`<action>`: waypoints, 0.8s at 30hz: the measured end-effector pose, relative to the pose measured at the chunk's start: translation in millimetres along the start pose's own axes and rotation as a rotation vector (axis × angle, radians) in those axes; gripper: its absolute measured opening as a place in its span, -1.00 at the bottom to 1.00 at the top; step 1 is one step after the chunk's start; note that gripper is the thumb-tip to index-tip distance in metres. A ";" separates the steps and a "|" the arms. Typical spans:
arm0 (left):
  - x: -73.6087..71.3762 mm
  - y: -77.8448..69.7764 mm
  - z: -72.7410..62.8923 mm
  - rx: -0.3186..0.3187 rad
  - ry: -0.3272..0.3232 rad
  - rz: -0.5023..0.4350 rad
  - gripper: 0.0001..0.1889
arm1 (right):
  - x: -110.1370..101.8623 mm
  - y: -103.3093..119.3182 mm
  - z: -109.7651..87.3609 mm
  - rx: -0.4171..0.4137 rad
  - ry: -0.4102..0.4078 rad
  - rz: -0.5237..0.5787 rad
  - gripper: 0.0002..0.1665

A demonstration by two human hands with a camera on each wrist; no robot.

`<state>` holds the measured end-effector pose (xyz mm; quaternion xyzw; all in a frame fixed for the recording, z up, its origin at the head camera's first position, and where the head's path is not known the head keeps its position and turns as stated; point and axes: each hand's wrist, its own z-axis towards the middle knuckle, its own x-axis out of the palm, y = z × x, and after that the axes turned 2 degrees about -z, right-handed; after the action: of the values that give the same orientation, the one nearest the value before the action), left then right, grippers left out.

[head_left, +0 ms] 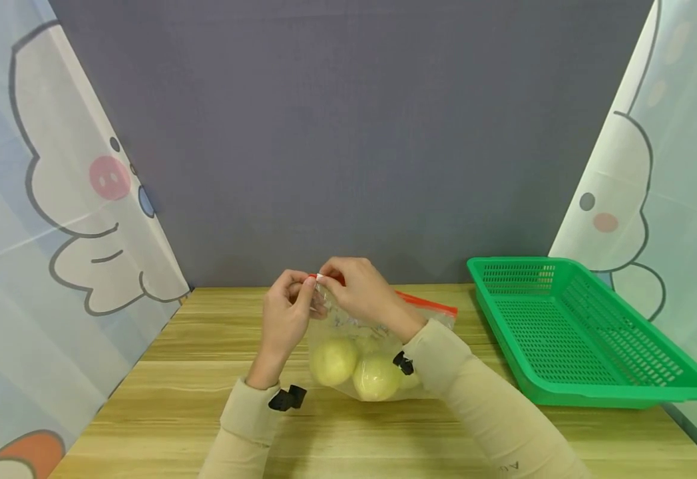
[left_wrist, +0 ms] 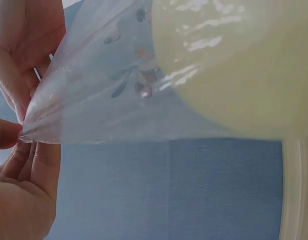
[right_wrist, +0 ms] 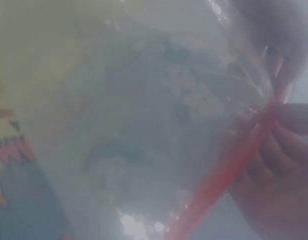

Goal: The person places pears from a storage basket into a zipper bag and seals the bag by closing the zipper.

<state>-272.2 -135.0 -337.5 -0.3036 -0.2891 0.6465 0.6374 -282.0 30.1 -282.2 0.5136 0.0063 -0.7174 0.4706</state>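
A clear zip bag (head_left: 348, 327) with a red seal strip (head_left: 429, 304) holds several round, pale yellow-green fruits (head_left: 333, 361). My left hand (head_left: 284, 311) pinches the bag's upper left corner between thumb and fingers. Right beside it, the fingertips of my right hand (head_left: 361, 290) pinch the red strip, where a small white spot shows. Both hands meet at that corner in the left wrist view, with the printed film (left_wrist: 109, 110) stretched away from them and one fruit (left_wrist: 243, 75) large behind it. Through hazy plastic, the right wrist view shows the strip (right_wrist: 218, 185) running to the fingers.
A green slotted plastic basket (head_left: 588, 386) stands on the right of the wood-grain table (head_left: 204, 372). A dark grey cloth wall (head_left: 336, 146) rises behind the table. Cartoon-printed curtains (head_left: 42, 266) hang along both sides.
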 end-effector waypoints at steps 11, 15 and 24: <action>0.0 -3.2 -0.4 0.026 0.011 0.042 -0.78 | -17.8 3.5 12.8 0.016 0.171 -0.026 -0.80; 1.2 -3.1 -0.2 0.058 0.016 0.064 -0.78 | -20.4 2.2 14.5 -0.016 0.183 -0.046 -0.83; 4.7 -3.9 -1.1 0.160 0.003 0.181 -0.83 | -20.7 -1.2 14.8 -0.087 0.170 -0.149 -0.85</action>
<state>-268.8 -130.3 -335.4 -0.2775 -0.2069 0.7219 0.5992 -293.0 37.4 -260.5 0.5497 0.1152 -0.7034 0.4357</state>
